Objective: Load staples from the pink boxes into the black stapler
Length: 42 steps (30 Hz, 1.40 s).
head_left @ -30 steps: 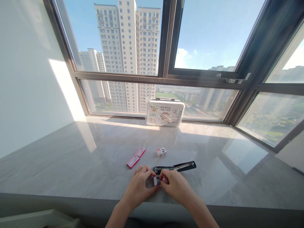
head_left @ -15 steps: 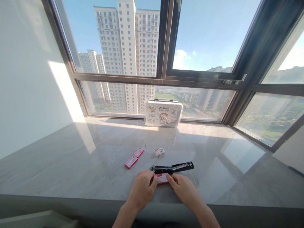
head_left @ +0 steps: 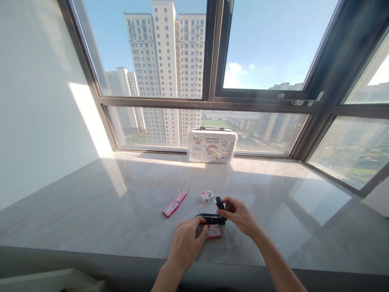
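Observation:
A black stapler (head_left: 212, 219) lies hinged apart on the grey marble sill. My right hand (head_left: 238, 211) pinches its upper arm, which stands raised near the hinge end. My left hand (head_left: 187, 240) has its fingers on the left end of the stapler and its thumb beside a red-and-white box (head_left: 214, 231) just in front. Part of that box is hidden by the left hand. A small white box with a dark printed picture (head_left: 207, 196) stands behind the stapler. Two slim red-and-white boxes, a nearer one (head_left: 170, 209) and a farther one (head_left: 180, 196), lie end to end at the left.
A white case with printed drawings (head_left: 212, 147), wrapped in clear plastic, stands upright against the window. Dark window frames (head_left: 209, 104) border the back of the marble sill (head_left: 121, 227). A white wall (head_left: 39, 105) closes off the left side.
My right hand has left the red-and-white box, gone up and right, and taken hold of the stapler's upper arm, swinging it upward. My left hand now presses the stapler's left end.

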Tool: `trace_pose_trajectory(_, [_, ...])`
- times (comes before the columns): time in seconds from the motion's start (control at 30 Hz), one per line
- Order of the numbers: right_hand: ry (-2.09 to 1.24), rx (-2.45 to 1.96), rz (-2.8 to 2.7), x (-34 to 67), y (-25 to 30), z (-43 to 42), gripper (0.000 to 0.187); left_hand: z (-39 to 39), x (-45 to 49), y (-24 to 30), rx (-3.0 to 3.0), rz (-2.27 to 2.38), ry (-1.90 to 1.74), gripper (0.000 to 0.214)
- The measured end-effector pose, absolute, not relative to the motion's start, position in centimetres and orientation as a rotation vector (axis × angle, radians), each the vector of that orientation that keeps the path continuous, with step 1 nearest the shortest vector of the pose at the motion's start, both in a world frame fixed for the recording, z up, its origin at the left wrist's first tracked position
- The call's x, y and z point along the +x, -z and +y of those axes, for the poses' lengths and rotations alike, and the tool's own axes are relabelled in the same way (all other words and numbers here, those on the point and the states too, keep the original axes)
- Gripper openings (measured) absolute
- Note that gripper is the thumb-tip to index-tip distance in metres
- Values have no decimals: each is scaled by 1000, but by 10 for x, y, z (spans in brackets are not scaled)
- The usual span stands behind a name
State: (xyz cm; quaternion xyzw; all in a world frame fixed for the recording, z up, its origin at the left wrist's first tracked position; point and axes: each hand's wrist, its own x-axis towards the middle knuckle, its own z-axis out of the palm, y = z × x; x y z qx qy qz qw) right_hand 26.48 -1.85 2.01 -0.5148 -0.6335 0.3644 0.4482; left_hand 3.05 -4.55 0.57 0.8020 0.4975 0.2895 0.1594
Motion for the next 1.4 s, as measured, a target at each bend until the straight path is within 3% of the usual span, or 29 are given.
trace_pose_trajectory(0.33, [-808, -1454, -1931, 244, -24, -6, 32, -55, 44, -15, 2408, 1397, -861, 14])
trace_pose_trajectory(0.43, [-774, -1514, -1923, 253, -23, -6, 34, -56, 48, -16, 2489, 1298, -855, 17])
trace_pose_trajectory(0.57, [-739, -1585, -1892, 268, -18, -6, 38, -40, 21, -12, 2532, 1476, -848, 5])
trace_pose_trajectory(0.73, [-714, -1619, -1861, 278, -15, -8, 41, 3, -37, -4, 2487, 1696, -937, 16])
trace_pose_trajectory(1.0, [-679, -1625, -1831, 272, -19, -13, 39, 55, -58, 5, 2437, 1239, -912, 17])
trace_pose_trajectory(1.2, [-666, -1655, -1821, 273, -24, -23, 37, 39, -41, 15, 2458, 1338, -935, 55])
trace_pose_trajectory(1.4, [-578, -1748, -1756, 279, -24, -44, 43, 44, 2, 10, 2576, 1253, -897, 69])
